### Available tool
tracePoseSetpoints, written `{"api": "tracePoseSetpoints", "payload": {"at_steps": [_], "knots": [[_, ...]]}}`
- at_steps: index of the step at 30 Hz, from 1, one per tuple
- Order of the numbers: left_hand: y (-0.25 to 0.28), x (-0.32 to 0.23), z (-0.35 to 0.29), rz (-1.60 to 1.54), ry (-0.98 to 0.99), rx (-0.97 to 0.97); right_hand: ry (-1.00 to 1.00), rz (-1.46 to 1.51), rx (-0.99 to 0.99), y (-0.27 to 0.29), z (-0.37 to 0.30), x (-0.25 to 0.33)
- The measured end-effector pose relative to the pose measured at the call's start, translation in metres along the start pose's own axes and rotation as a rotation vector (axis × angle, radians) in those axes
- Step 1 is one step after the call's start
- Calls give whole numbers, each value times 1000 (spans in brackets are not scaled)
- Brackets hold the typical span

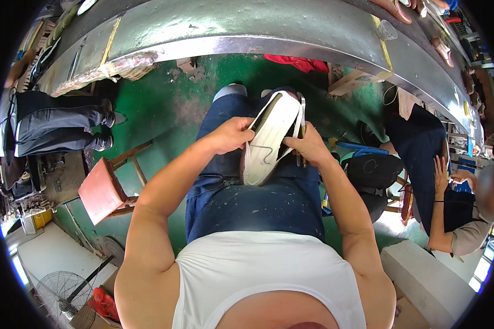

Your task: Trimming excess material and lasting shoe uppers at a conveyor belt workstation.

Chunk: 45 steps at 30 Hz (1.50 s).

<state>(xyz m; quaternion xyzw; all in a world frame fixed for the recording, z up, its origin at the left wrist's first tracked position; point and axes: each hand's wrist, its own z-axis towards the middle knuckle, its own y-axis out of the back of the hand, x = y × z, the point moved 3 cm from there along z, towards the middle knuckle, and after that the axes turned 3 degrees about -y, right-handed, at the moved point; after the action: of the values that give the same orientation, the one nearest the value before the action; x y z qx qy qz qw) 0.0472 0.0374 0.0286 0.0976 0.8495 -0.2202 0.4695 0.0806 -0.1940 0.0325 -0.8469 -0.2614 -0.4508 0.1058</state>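
Observation:
Above my lap lies an unfinished shoe (pixel 269 134), its pale insole side facing up and its loose light upper edge standing out around it. A dark curved line crosses the insole near the end closest to me. My left hand (pixel 233 135) is closed on the shoe's left edge, thumb on the rim. On the other side my right hand (pixel 313 145) pinches the loose right edge of the upper. A slim metal tool (pixel 303 130) runs along that hand; its kind is too small to tell, and part of it is hidden by the fingers.
A long metal-topped bench (pixel 247 24) curves across the far side. To the left stands a stool (pixel 105 189) with a reddish seat; a wire fan (pixel 63 299) is at lower left. A person sits at the right (pixel 422 148), another stands at the left (pixel 60 123). Red cloth (pixel 296 62) lies under the bench.

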Motion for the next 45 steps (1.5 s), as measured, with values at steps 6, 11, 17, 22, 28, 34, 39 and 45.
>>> {"api": "tracePoseSetpoints", "payload": {"at_steps": [6,11,17,22,28,34,39,45], "knots": [[-9,-5,-6,-276,61,55,-63,340,-111,19,-34,-18],[-29,1,1,338,-256,-250,-67,27,-163,24,-55,-27],[-19,-41,72,484,-126,-331,215,-206,-528,37,-7,-18],[-20,-36,104,474,-125,-185,446,-190,-575,45,26,7],[-20,-34,97,404,-123,-172,664,-512,-562,44,30,34],[-13,-26,92,107,-172,-104,491,-364,-555,45,29,41],[-12,-27,91,148,-190,-161,435,-134,-404,56,50,20],[-15,-30,90,98,-166,-146,343,-66,-248,51,69,20]]}}
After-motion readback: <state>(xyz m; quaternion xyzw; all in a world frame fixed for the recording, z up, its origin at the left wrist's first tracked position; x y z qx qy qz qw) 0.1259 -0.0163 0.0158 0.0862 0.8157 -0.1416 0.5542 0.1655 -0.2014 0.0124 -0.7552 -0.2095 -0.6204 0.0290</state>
